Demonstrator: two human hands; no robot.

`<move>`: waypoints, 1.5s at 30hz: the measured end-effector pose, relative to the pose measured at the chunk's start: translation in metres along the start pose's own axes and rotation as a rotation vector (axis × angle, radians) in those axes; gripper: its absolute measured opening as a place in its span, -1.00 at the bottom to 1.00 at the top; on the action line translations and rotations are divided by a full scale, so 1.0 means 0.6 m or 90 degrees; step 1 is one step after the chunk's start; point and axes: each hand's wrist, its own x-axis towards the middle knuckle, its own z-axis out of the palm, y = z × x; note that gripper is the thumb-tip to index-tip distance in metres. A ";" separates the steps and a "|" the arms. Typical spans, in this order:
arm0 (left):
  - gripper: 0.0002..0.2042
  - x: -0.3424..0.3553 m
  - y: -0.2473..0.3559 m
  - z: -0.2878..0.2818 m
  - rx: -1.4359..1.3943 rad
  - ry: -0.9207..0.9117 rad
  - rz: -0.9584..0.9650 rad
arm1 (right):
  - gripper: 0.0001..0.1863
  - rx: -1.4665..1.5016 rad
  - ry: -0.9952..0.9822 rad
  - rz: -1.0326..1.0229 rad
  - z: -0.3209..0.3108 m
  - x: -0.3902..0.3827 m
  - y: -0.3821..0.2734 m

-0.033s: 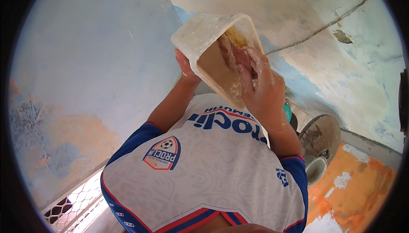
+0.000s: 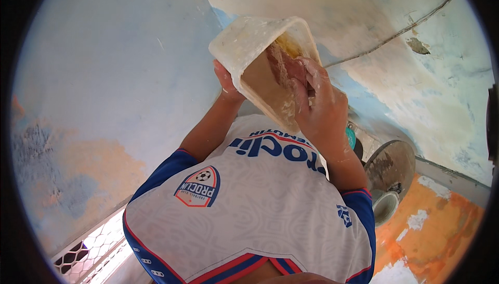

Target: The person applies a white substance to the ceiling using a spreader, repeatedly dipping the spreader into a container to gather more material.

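In front of my chest I hold a squarish white plastic tub (image 2: 244, 37) tipped so that its mouth faces me. My left hand (image 2: 227, 80) grips the tub's left side from outside, with most of its fingers hidden behind the wall. Inside is a wet beige putty-like paste (image 2: 262, 78), with yellowish stains on the inner wall. My right hand (image 2: 323, 94) is whitened with paste and closed on a flat reddish scraper (image 2: 292, 68), which reaches into the tub. Paste coats part of the scraper's face and edge.
Patchy blue and cream walls (image 2: 125, 50) meet in a corner ahead. A thin cable (image 2: 384, 42) runs along the right wall. At lower right are a round brown disc-like object (image 2: 392, 164), a pale cup-like container (image 2: 387, 207) and an orange surface (image 2: 431, 227). White mesh (image 2: 86, 260) shows lower left.
The scraper and the paste on it have shifted very slightly inside the tub. Both hands keep their grip, and the tub stays in place.
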 end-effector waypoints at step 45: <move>-0.21 0.243 0.105 -0.283 -0.246 -0.165 -0.247 | -0.67 -0.025 -0.001 0.075 0.314 0.254 -0.126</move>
